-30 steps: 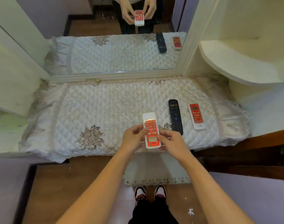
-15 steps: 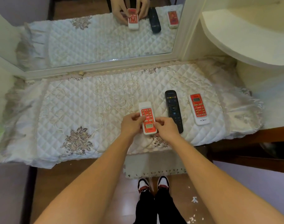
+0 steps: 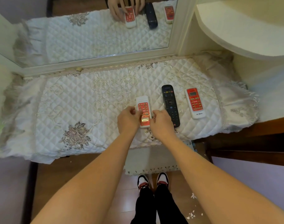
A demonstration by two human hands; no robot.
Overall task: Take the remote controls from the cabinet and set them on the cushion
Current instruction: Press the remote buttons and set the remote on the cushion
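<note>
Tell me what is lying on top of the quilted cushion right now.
Three remotes: the held remote, red and white, pinched between left hand and right hand; the black remote beside it; the far-right remote, also red and white. Both hands cover the held one's sides.

Two red remotes point(image 3: 143, 109) point(image 3: 195, 103), one black remote point(image 3: 170, 105)

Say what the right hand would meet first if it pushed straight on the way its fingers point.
The red-and-white remote it pinches: the right hand points up-left into its right edge, with the left hand probably next, just beyond.
</note>
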